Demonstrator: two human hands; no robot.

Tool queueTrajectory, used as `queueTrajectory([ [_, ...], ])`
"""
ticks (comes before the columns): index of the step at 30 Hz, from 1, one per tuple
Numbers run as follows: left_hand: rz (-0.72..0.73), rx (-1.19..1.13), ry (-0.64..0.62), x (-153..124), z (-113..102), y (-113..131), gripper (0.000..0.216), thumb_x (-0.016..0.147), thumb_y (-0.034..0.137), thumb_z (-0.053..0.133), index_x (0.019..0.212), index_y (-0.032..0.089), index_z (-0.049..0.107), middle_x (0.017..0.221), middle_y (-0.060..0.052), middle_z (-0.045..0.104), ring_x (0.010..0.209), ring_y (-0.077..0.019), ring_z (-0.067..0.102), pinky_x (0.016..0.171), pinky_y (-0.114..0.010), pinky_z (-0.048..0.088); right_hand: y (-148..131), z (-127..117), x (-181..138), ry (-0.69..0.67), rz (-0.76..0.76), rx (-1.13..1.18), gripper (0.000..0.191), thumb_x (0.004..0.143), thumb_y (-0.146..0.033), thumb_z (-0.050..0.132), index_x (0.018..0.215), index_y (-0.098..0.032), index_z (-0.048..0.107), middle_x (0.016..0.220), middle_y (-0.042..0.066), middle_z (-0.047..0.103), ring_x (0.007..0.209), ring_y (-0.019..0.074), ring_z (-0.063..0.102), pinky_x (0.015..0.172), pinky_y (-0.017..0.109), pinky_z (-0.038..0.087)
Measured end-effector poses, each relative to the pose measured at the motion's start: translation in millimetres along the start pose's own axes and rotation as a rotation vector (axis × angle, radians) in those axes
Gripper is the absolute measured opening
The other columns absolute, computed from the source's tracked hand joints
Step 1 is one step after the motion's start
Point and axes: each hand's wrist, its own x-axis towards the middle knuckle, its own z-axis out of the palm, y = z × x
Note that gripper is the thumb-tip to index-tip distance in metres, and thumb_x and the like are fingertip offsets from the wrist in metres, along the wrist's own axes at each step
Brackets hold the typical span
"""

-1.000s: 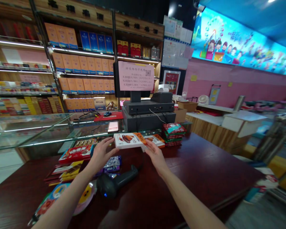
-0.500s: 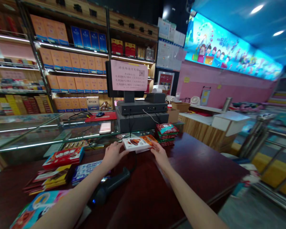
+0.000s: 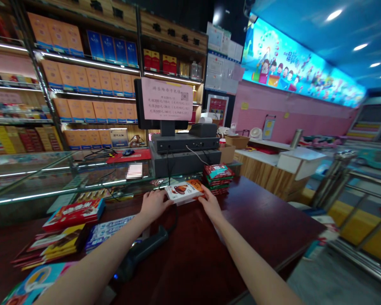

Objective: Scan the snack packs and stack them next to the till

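A flat white and orange snack box [image 3: 184, 190] lies on top of a similar box at the far edge of a dark red counter [image 3: 257, 220]. My left hand [image 3: 153, 205] touches its left end and my right hand [image 3: 210, 203] touches its right end, fingers curled against the box from both sides. A black handheld barcode scanner [image 3: 139, 253] lies on the counter under my left forearm, its cable running toward the box.
A stack of red and green packets [image 3: 218, 177] stands just right of the box. Flat snack packets [image 3: 73, 212] lie at the left. Behind stand a till with a screen [image 3: 174, 127], a glass display case [image 3: 51, 178], and shelves of boxes.
The box has gone down from a little above the counter onto the box beneath it. Both hands moved forward with it and stay at its ends. The camera view shifted rightward.
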Motion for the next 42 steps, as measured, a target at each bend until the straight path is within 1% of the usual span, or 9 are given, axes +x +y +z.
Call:
queueTrajectory([
  [3, -0.017, -0.017, 0.007, 1.3, 1.2, 6.6, 0.037, 0.091, 0.049, 0.058, 0.117, 0.023, 0.065, 0.120, -0.010, 0.072, 0.114, -0.0291, 0.063, 0.101, -0.045, 0.040, -4.4, -3.6, -4.5, 0.049, -0.066, -0.131, 0.061, 0.078, -0.019, 0.054, 0.139, -0.018, 0.056, 0.152, 0.011, 0.050, 0.142, 0.0231, 0.044, 0.117, 0.042, 0.037],
  [5, -0.025, -0.026, 0.002, 2.9, 2.4, 9.7, 0.036, 0.091, 0.047, 0.057, 0.116, 0.022, 0.063, 0.120, -0.011, 0.072, 0.114, -0.0289, 0.064, 0.100, -0.045, 0.040, -9.3, -7.2, -9.0, 0.061, -0.140, -0.221, 0.058, 0.079, -0.017, 0.052, 0.137, -0.018, 0.058, 0.153, 0.011, 0.048, 0.143, 0.0229, 0.042, 0.118, 0.043, 0.036],
  [9, -0.030, -0.028, 0.010, 6.2, 4.1, 15.0, 0.038, 0.092, 0.045, 0.057, 0.120, 0.020, 0.058, 0.115, -0.012, 0.073, 0.111, -0.0276, 0.066, 0.097, -0.042, 0.042, -19.3, -13.1, -16.8, -0.079, -0.264, -0.417, 0.054, 0.082, -0.013, 0.049, 0.134, -0.022, 0.061, 0.140, 0.008, 0.060, 0.133, 0.0214, 0.053, 0.119, 0.044, 0.035],
  [12, -0.016, -0.023, 0.016, 7.4, 3.9, 18.9, 0.035, 0.093, 0.042, 0.056, 0.121, 0.022, 0.058, 0.114, -0.010, 0.073, 0.111, -0.0269, 0.066, 0.096, -0.041, 0.042, -21.0, -13.5, -18.0, -0.166, -0.277, -0.524, 0.057, 0.082, -0.008, 0.046, 0.136, -0.018, 0.059, 0.139, 0.011, 0.061, 0.133, 0.0217, 0.053, 0.120, 0.044, 0.034],
  [17, -0.001, -0.022, 0.019, 10.4, 5.9, 22.5, 0.033, 0.094, 0.041, 0.055, 0.123, 0.025, 0.059, 0.117, -0.008, 0.073, 0.111, -0.0267, 0.066, 0.096, -0.040, 0.042, -16.3, -12.5, -12.3, -0.182, -0.323, -0.607, 0.060, 0.081, -0.002, 0.041, 0.137, -0.013, 0.057, 0.144, 0.013, 0.056, 0.137, 0.0215, 0.048, 0.120, 0.043, 0.034],
  [22, 0.005, -0.007, 0.026, 16.0, 11.3, 25.7, 0.040, 0.091, 0.044, 0.060, 0.124, 0.023, 0.057, 0.115, -0.011, 0.073, 0.114, -0.0288, 0.064, 0.098, -0.041, 0.041, -16.8, -14.1, -6.0, -0.213, -0.350, -0.714, 0.058, 0.083, -0.001, 0.040, 0.138, -0.013, 0.057, 0.144, 0.014, 0.054, 0.138, 0.0222, 0.046, 0.118, 0.040, 0.036],
  [28, -0.005, 0.013, 0.027, 20.4, 16.7, 35.2, 0.047, 0.083, 0.040, 0.070, 0.122, 0.020, 0.054, 0.115, -0.012, 0.072, 0.115, -0.0298, 0.064, 0.097, -0.039, 0.040, -10.2, -14.6, -3.9, -0.197, -0.349, -0.759, 0.056, 0.086, -0.002, 0.041, 0.138, -0.016, 0.057, 0.147, 0.014, 0.050, 0.138, 0.0245, 0.046, 0.116, 0.041, 0.039],
  [32, -0.017, 0.018, 0.032, 21.8, 18.1, 38.2, 0.044, 0.084, 0.038, 0.070, 0.120, 0.020, 0.052, 0.117, -0.012, 0.070, 0.116, -0.0290, 0.063, 0.098, -0.039, 0.039, -5.9, -15.6, -4.5, -0.187, -0.371, -0.739, 0.057, 0.085, -0.001, 0.041, 0.138, -0.019, 0.057, 0.146, 0.013, 0.050, 0.138, 0.0230, 0.046, 0.116, 0.041, 0.039],
  [42, -0.014, 0.032, 0.029, 23.3, 16.8, 39.7, 0.038, 0.086, 0.031, 0.066, 0.120, 0.020, 0.052, 0.119, -0.012, 0.070, 0.118, -0.0289, 0.062, 0.098, -0.039, 0.040, -6.7, -13.2, -9.1, -0.160, -0.398, -0.750, 0.058, 0.086, -0.001, 0.040, 0.138, -0.019, 0.057, 0.145, 0.013, 0.051, 0.137, 0.0232, 0.046, 0.116, 0.042, 0.039],
])
